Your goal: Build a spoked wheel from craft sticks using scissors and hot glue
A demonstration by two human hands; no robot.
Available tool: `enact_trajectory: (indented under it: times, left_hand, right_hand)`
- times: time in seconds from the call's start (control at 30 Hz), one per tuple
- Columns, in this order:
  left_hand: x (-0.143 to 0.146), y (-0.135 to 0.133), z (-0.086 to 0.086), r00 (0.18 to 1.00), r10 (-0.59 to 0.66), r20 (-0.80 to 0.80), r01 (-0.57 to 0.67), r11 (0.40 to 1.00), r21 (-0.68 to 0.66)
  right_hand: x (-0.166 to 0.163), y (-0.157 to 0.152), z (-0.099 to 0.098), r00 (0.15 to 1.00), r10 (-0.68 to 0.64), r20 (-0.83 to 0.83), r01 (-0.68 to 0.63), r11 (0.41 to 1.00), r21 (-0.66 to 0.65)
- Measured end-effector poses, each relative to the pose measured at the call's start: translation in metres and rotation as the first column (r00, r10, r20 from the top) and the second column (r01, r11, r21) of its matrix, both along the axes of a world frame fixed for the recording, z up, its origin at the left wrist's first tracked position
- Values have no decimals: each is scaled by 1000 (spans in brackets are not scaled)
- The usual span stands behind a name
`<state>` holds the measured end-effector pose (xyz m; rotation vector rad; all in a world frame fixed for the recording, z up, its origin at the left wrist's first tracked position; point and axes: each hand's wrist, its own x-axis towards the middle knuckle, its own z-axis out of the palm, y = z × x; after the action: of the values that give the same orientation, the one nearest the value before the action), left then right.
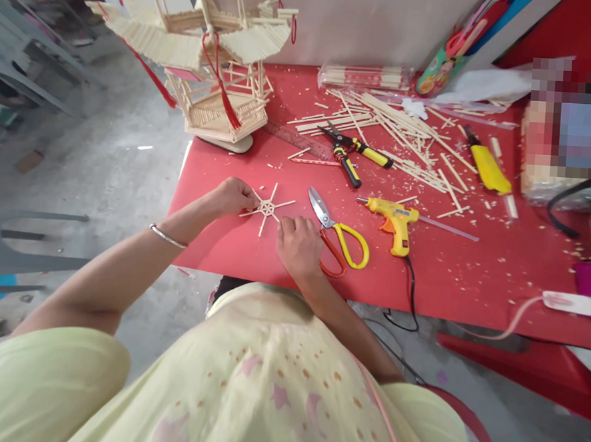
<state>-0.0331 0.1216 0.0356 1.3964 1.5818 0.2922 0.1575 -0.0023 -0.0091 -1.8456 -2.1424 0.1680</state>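
A small star-shaped piece of thin wooden sticks (267, 208) lies flat on the red table (472, 278) near its front edge. My left hand (234, 196) rests at the star's left side, fingers curled and pinching one of its spokes. My right hand (298, 246) sits at the star's lower right, fingers bent with the fingertips touching a spoke end. Scissors with yellow and orange handles (335, 233) lie just right of my right hand, touching it at the orange loop.
A yellow glue gun (394, 220) with a black cord lies right of the scissors. Behind are yellow-handled cutters (350, 151), a ruler (300, 141), a yellow knife (488, 167), loose sticks (406, 131) and chips. A tall stick-built pagoda model (215, 63) stands at the table's back left corner.
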Motion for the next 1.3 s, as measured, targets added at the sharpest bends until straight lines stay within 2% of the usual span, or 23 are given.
enact_trajectory:
  times: [0.23,0.53,0.83,1.3]
  left_hand:
    - [6,-2,13,1000,15,-20,-16,998,-60]
    - [1,-3,4,998,37,40,-35,997,-69]
    - [-4,0,-3,998,-10,58,13,999,-47]
    - [2,-3,3,997,31,64,-25,995,-94]
  right_hand:
    - [0,0,1,1000,-2,-8,2,999,-35]
    - [0,1,0,1000,1,-10,-1,999,-32]
    - [1,1,0,1000,2,-13,-2,999,-33]
    - [0,1,-1,1000,1,-21,-1,1000,-14]
